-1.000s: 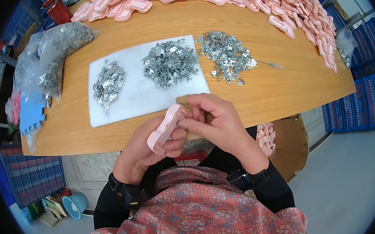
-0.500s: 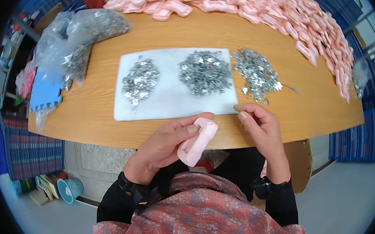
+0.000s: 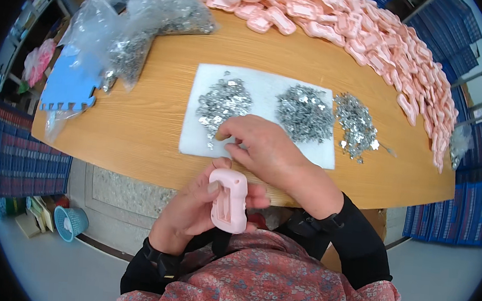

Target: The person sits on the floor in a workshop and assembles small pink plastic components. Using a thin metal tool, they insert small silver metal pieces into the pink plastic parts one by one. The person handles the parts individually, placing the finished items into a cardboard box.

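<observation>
My left hand [image 3: 182, 216] holds a pink plastic casing [image 3: 229, 201] just off the table's front edge. The thumb lies along the casing's left side and fingers show beyond its right side. Its face with a long rectangular recess is turned up toward me. Over the front of a white foam sheet [image 3: 266, 87], my right hand [image 3: 269, 153] reaches left with bent fingers. Thumb and forefinger stand a little apart at the near end of the left pile of small silvery metal pieces [image 3: 225, 101], and I see nothing between them. A second metal pile [image 3: 305, 113] lies on the sheet's right half.
Another metal pile [image 3: 355, 123] lies on bare wood right of the sheet. Many pink casings [image 3: 320, 12] are heaped along the table's far and right edges. Clear bags of metal pieces [image 3: 170, 12] and a blue foam mat [image 3: 68, 83] sit at the left. A blue basket [image 3: 71, 223] stands on the floor.
My right hand has swung left from the sheet's right front corner to the left metal pile. The left hand has turned the casing more upright, its recess now facing up. The view has shifted.
</observation>
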`<action>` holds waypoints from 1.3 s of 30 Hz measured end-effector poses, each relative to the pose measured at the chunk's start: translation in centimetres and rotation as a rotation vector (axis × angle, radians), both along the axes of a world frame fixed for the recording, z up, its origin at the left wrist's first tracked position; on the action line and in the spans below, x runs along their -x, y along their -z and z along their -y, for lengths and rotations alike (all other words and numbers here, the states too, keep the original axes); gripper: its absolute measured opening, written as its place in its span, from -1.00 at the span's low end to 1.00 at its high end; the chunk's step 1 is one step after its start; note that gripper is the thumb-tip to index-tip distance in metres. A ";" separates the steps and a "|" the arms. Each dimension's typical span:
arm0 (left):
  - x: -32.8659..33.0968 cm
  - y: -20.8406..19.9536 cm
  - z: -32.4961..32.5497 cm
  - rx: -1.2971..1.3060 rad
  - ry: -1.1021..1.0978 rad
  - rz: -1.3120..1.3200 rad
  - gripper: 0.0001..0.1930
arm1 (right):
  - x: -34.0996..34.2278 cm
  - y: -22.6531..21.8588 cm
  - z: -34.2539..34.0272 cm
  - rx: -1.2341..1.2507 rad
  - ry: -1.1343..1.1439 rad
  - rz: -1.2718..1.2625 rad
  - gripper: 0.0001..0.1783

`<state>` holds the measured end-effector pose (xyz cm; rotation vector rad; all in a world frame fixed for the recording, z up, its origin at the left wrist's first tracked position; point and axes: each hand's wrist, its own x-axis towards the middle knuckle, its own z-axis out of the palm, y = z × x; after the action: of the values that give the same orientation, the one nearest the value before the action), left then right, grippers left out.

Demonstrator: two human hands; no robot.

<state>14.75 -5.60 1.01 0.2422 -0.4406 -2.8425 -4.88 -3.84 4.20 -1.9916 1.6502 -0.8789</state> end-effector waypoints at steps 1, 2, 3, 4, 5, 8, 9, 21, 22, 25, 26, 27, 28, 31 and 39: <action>-1.0 0.1 0.0 0.012 0.014 -0.004 -0.53 | -0.9 0.6 0.8 0.065 -0.054 -0.001 -0.78; -1.9 0.3 0.0 0.026 0.027 -0.009 -0.52 | -1.2 0.9 0.9 0.037 -0.075 -0.055 -0.79; -2.6 0.9 0.0 0.008 0.036 -0.060 -0.55 | -1.5 1.0 1.2 0.028 -0.115 -0.100 -0.80; -3.3 1.4 0.0 0.009 0.027 -0.076 -0.56 | -1.9 1.2 1.9 0.038 -0.169 -0.146 -0.80; -3.8 1.4 0.1 -0.014 0.015 -0.078 -0.53 | -2.4 0.5 2.4 0.020 -0.201 -0.175 -0.78; -4.5 1.3 0.4 0.066 -0.020 0.012 -0.36 | -3.1 -1.0 2.4 -0.042 -0.239 -0.199 -0.75; -4.7 1.1 0.4 0.049 -0.035 0.020 -0.39 | -3.5 -0.7 2.4 -0.011 -0.237 -0.183 -0.76; 1.0 -1.3 1.8 0.633 -0.432 0.303 -0.56 | 0.8 -3.5 -3.3 -0.157 0.162 0.545 -0.84; 2.0 -1.1 1.5 0.635 -0.428 0.288 -0.57 | 1.0 -3.7 -4.0 -0.159 0.174 0.600 -0.83; 4.7 -0.7 0.5 0.666 -0.440 0.248 -0.58 | 1.3 -3.8 -5.9 -0.152 0.227 0.724 -0.81; 5.5 -0.7 0.1 0.692 -0.462 0.237 -0.59 | 1.6 -3.7 -6.3 -0.145 0.251 0.734 -0.81; 6.0 -0.8 -0.3 0.716 -0.484 0.227 -0.59 | 1.9 -3.6 -6.7 -0.139 0.277 0.745 -0.81; 6.2 -1.0 -0.5 0.733 -0.465 0.233 -0.60 | 2.2 -3.4 -7.1 -0.129 0.288 0.752 -0.81; 6.7 -1.2 -1.1 0.773 -0.440 0.240 -0.60 | 2.7 -2.9 -7.8 -0.119 0.312 0.785 -0.81; 6.8 -1.0 -0.8 0.863 -0.446 0.287 -0.61 | 2.8 -2.0 -7.5 -0.135 0.291 0.876 -0.79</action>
<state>7.90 -4.75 2.02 0.4873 -1.3988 -1.9658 -7.65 3.62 6.17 -1.0167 1.4020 -1.4269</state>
